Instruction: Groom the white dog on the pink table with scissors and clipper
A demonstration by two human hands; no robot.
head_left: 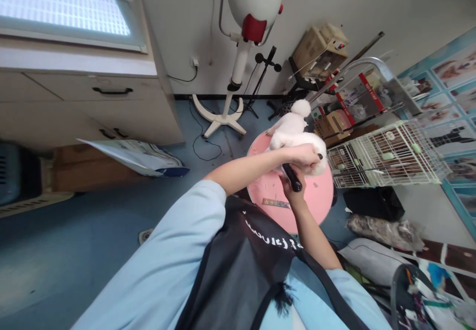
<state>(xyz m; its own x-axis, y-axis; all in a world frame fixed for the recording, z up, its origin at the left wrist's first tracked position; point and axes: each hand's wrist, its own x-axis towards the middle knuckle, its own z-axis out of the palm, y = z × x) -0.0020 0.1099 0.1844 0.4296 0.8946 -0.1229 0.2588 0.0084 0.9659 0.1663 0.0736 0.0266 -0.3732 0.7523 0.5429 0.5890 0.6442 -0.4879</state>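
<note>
A fluffy white dog (pixel 292 124) is on a round pink table (pixel 312 208), its pompom tail toward the wall. My left hand (pixel 305 155) is closed against the white fur near the dog's head; whether it grips fur or a leg is hard to tell. Just below it, my right hand (pixel 295 188) is wrapped round a black-handled tool (pixel 292 177), whose far end is hidden at the fur. A patterned comb-like strip (pixel 275 203) lies flat on the pink surface, left of my right hand.
A white dryer on a wheeled stand (pixel 223 120) stands beyond the table. A curved metal arm (pixel 366 62) rises at the back right, beside a white wire cage (pixel 386 156). Drawers (pixel 111 92) line the left. Boxes (pixel 314 52) sit by the wall.
</note>
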